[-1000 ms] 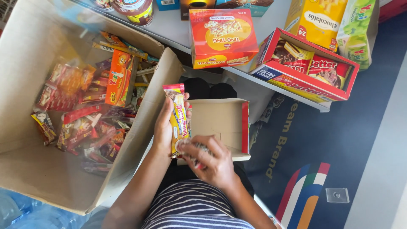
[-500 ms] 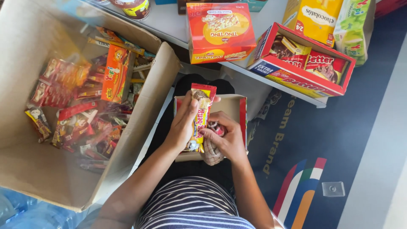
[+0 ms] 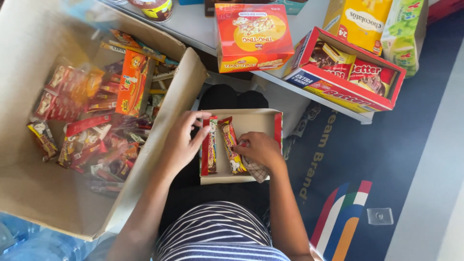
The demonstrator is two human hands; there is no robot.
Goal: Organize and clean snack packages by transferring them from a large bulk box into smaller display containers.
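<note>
While both hands are working inside the small open carton [image 3: 251, 126] sitting on the person's lap, the step in hand looks like lining snack bars up in it. Left hand [image 3: 181, 142]: fingers apart, tips resting on the red-wrapped bar [image 3: 210, 147] lying flat along the carton's left wall. Right hand [image 3: 261, 149]: fingers curled together over the yellow-and-red bar [image 3: 232, 145] just beside the first; whether they are clamping it or only pressing it down I cannot tell. A checked wrapper [image 3: 257, 170] is poking out under that hand. Right half of the carton is showing bare cardboard, so my read is the fill is early; the next move is probably calling for squaring both bars against the wall, side by side, not overlapping.

Left of the lap, the big cardboard box [image 3: 43, 193] is holding a loose heap of red, orange and yellow wrapped snacks, with an orange carton [image 3: 131, 83] standing tilted among them.

Further out, on the grey surface [image 3: 193, 29]: a flat red-and-yellow box [image 3: 252, 36] with a yellow oval panel, closed; right of it, an open red display tray [image 3: 345, 67] with bars inside, overhanging the edge; behind that, a yellow box [image 3: 360, 21] and a green pack [image 3: 403, 34]. Blue floor mat [image 3: 411, 121] carrying striped graphics at far right.
</note>
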